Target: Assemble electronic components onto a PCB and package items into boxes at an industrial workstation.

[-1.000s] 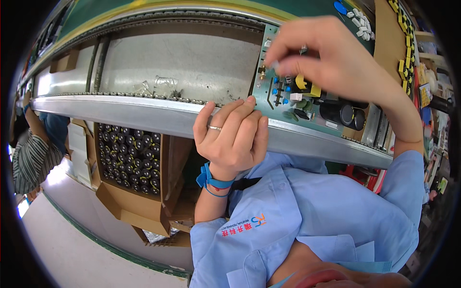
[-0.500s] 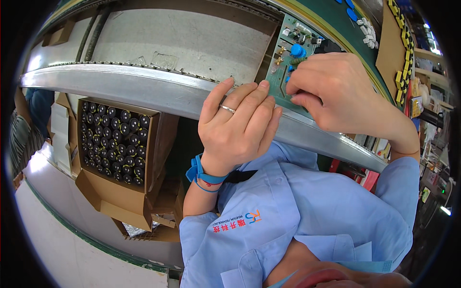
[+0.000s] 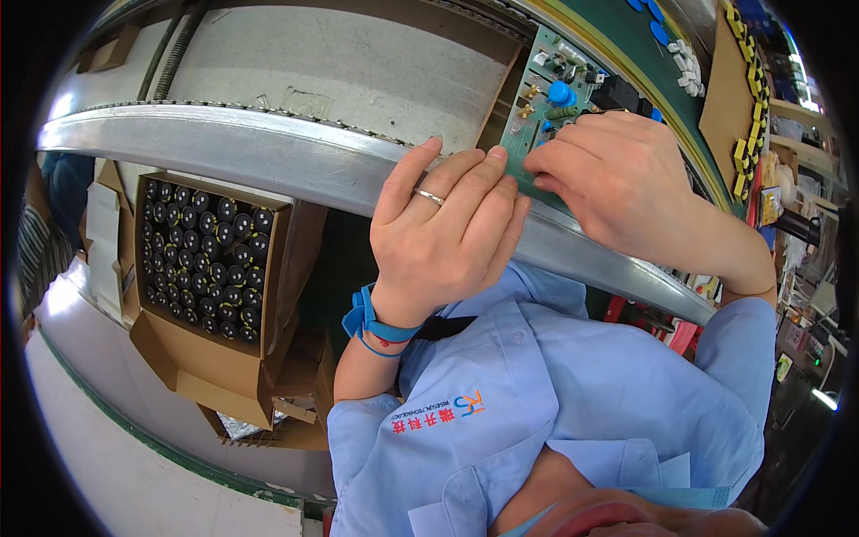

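Observation:
A green circuit board (image 3: 514,141) lies along the metal rail, filled with parts at its far end, among them a blue disc-shaped component (image 3: 560,93) and a green ribbed one (image 3: 562,113). My left hand (image 3: 447,228) rests with fingers stretched out across the rail, its fingertips at the board's near left edge; it wears a ring and a blue wristband (image 3: 380,318). Over the board's near right part, my right hand (image 3: 617,179) has thumb and fingers pinched together and pointing left. Whatever sits between those fingertips is hidden.
The metal rail (image 3: 268,134) with its chain runs across in front of me. Below it at left stands an open carton (image 3: 192,367) of black cylindrical capacitors (image 3: 206,259). White parts (image 3: 687,67) and blue discs lie at the far right, beside yellow-and-black components (image 3: 744,152) on cardboard.
My right hand has shifted slightly, its pinched fingertips lying lower and closer to my left fingers. More of the board's parts show above it. My left hand keeps almost the same place.

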A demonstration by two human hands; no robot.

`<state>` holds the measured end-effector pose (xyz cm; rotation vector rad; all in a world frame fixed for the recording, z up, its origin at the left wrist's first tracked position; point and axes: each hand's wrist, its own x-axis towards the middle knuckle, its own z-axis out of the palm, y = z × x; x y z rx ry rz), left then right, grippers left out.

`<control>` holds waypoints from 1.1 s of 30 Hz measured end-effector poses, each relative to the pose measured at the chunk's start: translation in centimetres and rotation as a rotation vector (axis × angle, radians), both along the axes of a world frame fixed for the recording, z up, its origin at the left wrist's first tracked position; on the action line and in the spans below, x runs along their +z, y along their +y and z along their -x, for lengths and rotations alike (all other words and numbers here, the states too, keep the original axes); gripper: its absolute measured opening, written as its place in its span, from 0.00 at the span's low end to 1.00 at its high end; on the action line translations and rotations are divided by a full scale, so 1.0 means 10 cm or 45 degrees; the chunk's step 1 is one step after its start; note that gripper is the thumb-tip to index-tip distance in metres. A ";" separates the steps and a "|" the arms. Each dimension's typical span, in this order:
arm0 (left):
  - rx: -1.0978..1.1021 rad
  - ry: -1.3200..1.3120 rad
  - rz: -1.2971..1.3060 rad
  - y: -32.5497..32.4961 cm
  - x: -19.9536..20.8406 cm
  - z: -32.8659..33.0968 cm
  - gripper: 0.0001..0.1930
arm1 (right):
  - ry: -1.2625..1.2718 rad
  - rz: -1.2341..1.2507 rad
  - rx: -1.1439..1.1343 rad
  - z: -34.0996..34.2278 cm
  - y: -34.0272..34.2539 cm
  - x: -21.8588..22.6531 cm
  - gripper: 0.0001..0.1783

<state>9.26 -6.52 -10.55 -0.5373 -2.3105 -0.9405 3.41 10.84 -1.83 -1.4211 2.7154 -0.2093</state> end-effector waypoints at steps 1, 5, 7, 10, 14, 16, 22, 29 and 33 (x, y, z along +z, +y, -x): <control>0.001 0.001 0.001 0.01 0.01 0.00 0.02 | 0.008 0.020 0.004 -0.01 0.01 -0.01 0.09; -0.004 -0.003 -0.022 0.00 -0.01 0.02 0.02 | 0.029 0.006 0.000 0.00 -0.01 -0.02 0.08; 0.006 -0.009 -0.022 0.00 0.00 0.03 0.02 | 0.047 -0.002 0.002 0.00 -0.02 -0.02 0.08; 0.012 -0.019 -0.014 0.00 0.04 0.03 0.02 | 0.103 -0.025 -0.008 -0.05 -0.04 -0.02 0.07; 0.001 -0.016 0.002 -0.02 0.06 0.03 0.02 | 0.070 -0.050 0.030 0.00 -0.03 0.01 0.07; -0.011 -0.027 0.027 -0.04 0.06 0.02 0.04 | 0.008 0.235 -0.010 0.24 -0.07 0.04 0.04; -0.009 0.002 0.018 -0.01 0.07 0.00 0.03 | 0.182 0.952 0.161 1.66 -0.14 -0.20 0.08; -0.015 -0.028 0.010 0.02 0.09 0.04 0.03 | -0.178 0.579 -0.421 2.14 -0.08 -0.49 0.08; 0.010 -0.032 0.019 -0.02 0.06 0.02 0.03 | -0.076 0.558 -0.308 1.54 -0.18 -0.21 0.11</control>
